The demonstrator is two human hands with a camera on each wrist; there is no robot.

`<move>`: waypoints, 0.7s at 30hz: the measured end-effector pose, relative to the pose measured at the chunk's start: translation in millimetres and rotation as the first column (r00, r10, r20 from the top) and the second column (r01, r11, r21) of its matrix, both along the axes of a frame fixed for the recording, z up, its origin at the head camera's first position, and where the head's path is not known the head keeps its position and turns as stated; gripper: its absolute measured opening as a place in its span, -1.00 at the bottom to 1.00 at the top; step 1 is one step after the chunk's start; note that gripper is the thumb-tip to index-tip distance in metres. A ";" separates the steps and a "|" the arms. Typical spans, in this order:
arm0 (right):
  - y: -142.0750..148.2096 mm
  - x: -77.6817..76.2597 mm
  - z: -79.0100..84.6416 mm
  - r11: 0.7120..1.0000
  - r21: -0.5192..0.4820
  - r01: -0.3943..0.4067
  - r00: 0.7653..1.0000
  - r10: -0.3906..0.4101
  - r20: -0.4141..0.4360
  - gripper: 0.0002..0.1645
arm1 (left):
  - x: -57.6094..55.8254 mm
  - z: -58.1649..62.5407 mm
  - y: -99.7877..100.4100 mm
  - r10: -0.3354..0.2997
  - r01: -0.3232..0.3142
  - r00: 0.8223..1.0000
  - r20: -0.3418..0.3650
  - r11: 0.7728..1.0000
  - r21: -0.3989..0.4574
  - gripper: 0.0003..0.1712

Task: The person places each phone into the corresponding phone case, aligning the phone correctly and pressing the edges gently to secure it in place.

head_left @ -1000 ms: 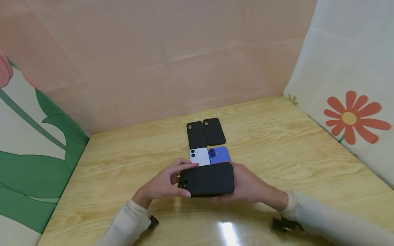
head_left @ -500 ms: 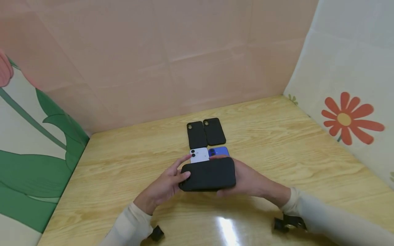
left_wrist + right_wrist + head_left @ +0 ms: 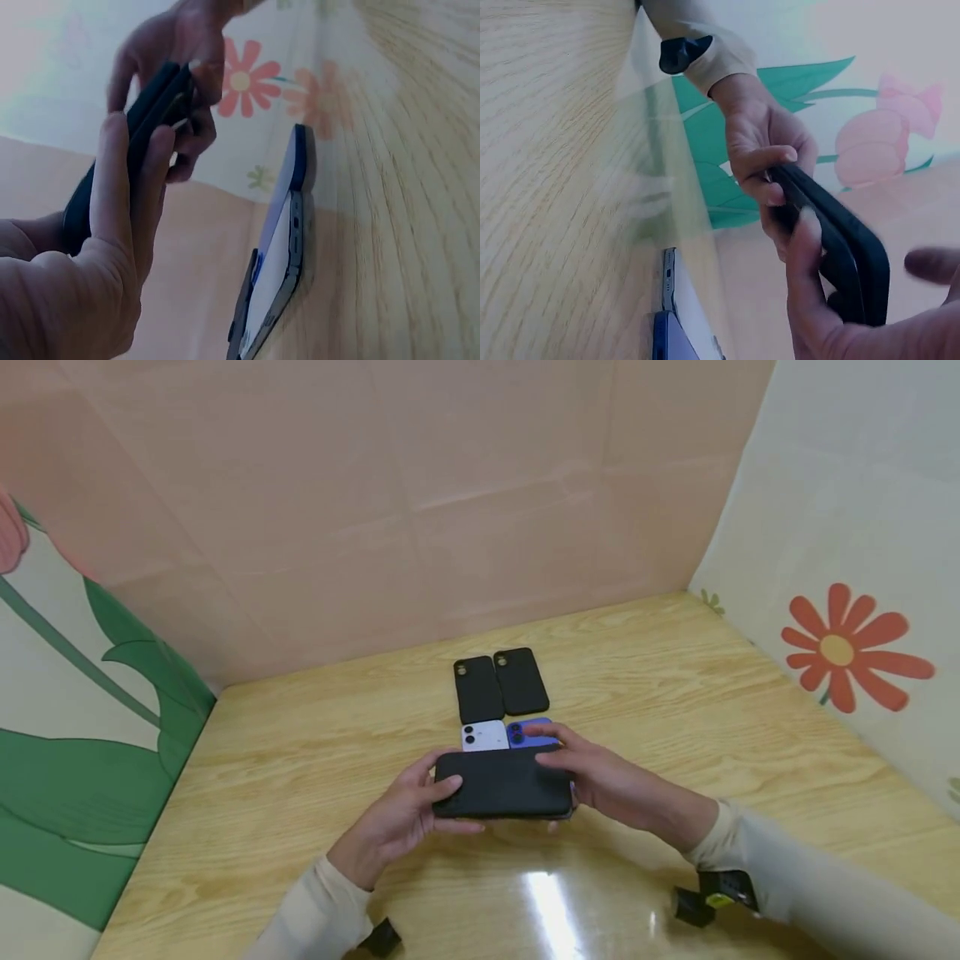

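Observation:
Both hands hold a black phone case (image 3: 498, 783) sideways above the table. My left hand (image 3: 401, 810) grips its left end, thumb on the upper face and fingers underneath. At the other end is my right hand (image 3: 618, 783), fingers over the top edge and upper face, with more of the hand below. From the right wrist, the case (image 3: 859, 251) shows two dark layers with a narrow gap; I cannot tell what the lower one is. Just behind, a white phone (image 3: 482, 735) and a blue phone (image 3: 527, 742) lie back up, the blue one partly covered by right fingers.
Two more black phone cases (image 3: 480, 691) lie side by side beyond the phones, camera cutouts at the far end. The wooden table (image 3: 315, 727) meets a pink backdrop (image 3: 375, 527) at the back and flower-printed sheets at both sides. Small black devices hang at both wrists.
My left thumb has moved from the near edge onto the case's upper face. The right fingers have come from behind the case onto its top edge and face.

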State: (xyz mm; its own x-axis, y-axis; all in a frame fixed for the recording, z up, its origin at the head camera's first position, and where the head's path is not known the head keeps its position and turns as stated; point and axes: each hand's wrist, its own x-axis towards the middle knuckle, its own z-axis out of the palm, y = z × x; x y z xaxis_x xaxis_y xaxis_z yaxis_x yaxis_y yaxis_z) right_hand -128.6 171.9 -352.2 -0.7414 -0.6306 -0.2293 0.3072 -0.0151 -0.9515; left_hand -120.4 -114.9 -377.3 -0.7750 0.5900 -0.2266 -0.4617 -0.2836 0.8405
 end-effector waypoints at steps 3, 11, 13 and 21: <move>-0.5 0.2 -2.7 0.996 0.050 0.070 0.996 -0.068 -0.051 -0.32 | 2.6 3.4 1.8 0.053 -0.053 0.998 0.030 0.999 0.001 -0.36; -0.5 -1.3 -9.3 0.969 0.193 0.157 0.985 -0.139 -0.105 -0.26 | 12.3 9.4 7.6 0.055 -0.054 0.997 0.052 0.998 -0.020 -0.31; -1.4 -1.5 -10.8 0.965 0.202 0.165 0.982 -0.142 -0.125 -0.32 | 13.4 9.5 9.9 0.055 -0.055 0.996 0.064 0.998 -0.008 -0.37; -2.8 1.0 -14.8 0.964 0.211 0.159 0.982 -0.132 -0.137 -0.61 | 11.8 1.1 16.1 0.030 -0.043 0.992 0.124 0.994 0.105 -0.39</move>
State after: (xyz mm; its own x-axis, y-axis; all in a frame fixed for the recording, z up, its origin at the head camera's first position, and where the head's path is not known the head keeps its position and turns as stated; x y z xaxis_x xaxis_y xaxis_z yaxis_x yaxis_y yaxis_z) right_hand -127.7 169.2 -367.0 -0.8520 -0.4581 -0.2534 0.1997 0.1631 -0.9662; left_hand -108.7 -98.8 -376.2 -0.7669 0.5879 -0.2575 -0.5464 -0.3874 0.7426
